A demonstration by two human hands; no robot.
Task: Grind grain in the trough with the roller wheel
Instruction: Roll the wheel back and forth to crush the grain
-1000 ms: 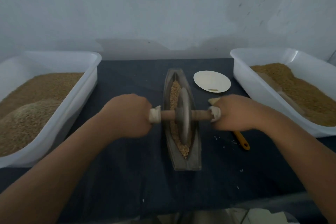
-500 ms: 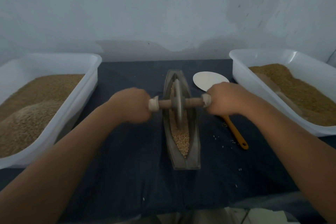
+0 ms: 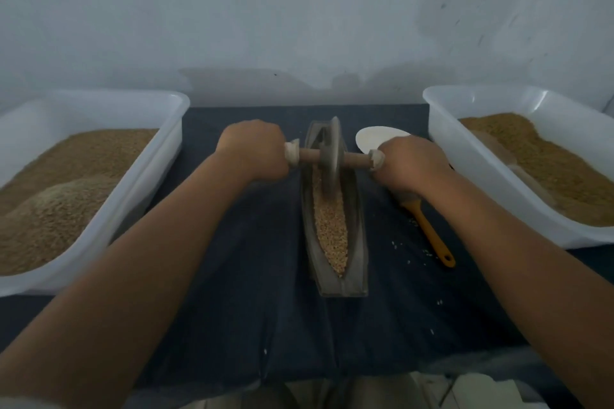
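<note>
- The tabletop (image 3: 232, 292), draped in dark cloth, fills the middle and lower frame; everything is laid out within arm's reach of the person.
- A white tub (image 3: 99, 109) is set at the left edge, heaped with tan grain that looks paler and finer toward the lower left. It is judged to be either the supply or the output.
- A second white tub (image 3: 498, 103) is set at the right edge and holds browner grain banked against its far side.
- The boat-shaped trough (image 3: 357, 242) is placed lengthwise at centre frame, between the tubs, so that a stroke can run straight away from the body. A strip of grain (image 3: 330, 229) lies along its channel, visible in the near half.
- The roller wheel (image 3: 332, 149) is stood on edge in the trough's far end, blurred.
- The left hand (image 3: 252, 149) is clenched round the left end of the axle (image 3: 354, 159), and the right hand (image 3: 410, 163) round the right end. Both arms are stretched out, and the load is probably shared evenly to keep the wheel upright.
- A white scoop with an orange handle (image 3: 432, 236) is laid right of the trough, partly under the right hand.
- Stray grains (image 3: 397, 244) are scattered on the cloth beside it.
</note>
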